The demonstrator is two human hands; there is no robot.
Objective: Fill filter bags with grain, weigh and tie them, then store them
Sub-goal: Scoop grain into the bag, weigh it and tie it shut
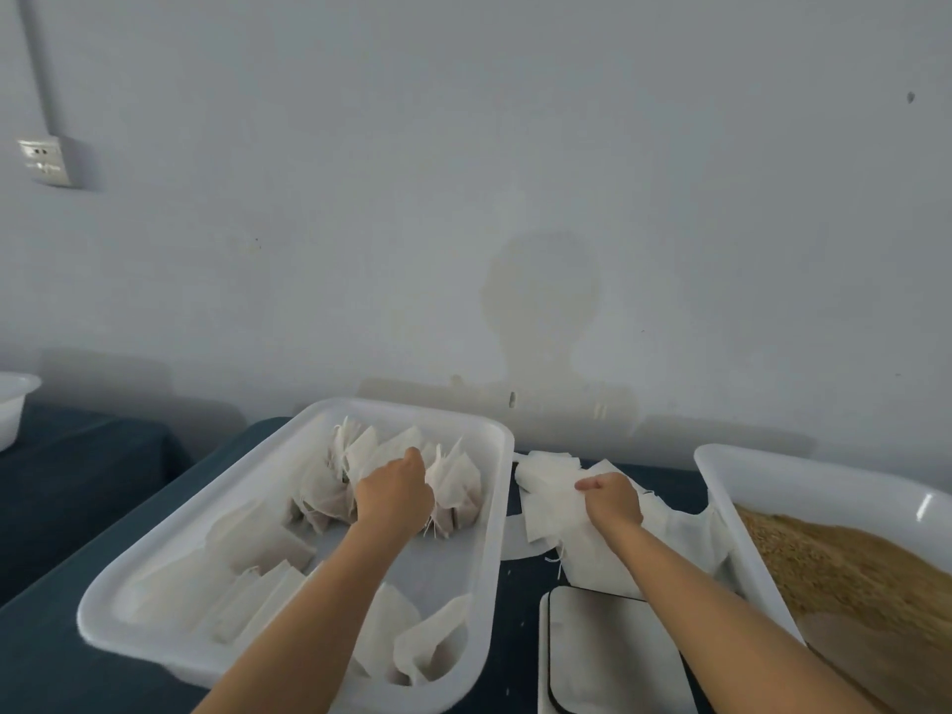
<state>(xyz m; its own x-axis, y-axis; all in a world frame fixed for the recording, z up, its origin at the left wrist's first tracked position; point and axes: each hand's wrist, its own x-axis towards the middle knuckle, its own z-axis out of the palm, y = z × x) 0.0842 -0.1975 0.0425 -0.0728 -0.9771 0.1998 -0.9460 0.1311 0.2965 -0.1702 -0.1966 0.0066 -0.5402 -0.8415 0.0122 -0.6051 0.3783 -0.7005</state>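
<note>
Your left hand (394, 494) reaches into the far half of the large white tray (494, 512), its fingers curled down among the cluster of filled filter bags (453, 481) standing there; the grip is closed about one or more of them, though which bag it has hold of cannot be told, the fingertips being hidden behind the back of the hand; the gathered tops and loose strings of these bags point upward. Flat filter bags (257, 584) lie in the near half of the same tray, overlapping one another, some leaning against the near wall.

Your right hand (613, 499) rests on the pile of empty filter bags (548, 479) lying on the tabletop (56, 651) between the two trays; thumb and forefinger pinch the edge of a bag on top of the pile, the remaining fingers folded under; this grip is thus closed on thin white fabric.

The grain (845, 574), tan and heaped, fills the second white tray (721, 487) at your right; the pile of empty bags touches that tray's left wall. A scale (608, 657) with a pale flat platform sits at the near edge, just beside the large tray and partly under your right forearm; its display is out of view. The tabletop carries a dark blue cloth; a further white basin (13, 404) stands at the far left on a separate surface; a wall socket (46, 159) is mounted on the grey wall above.
</note>
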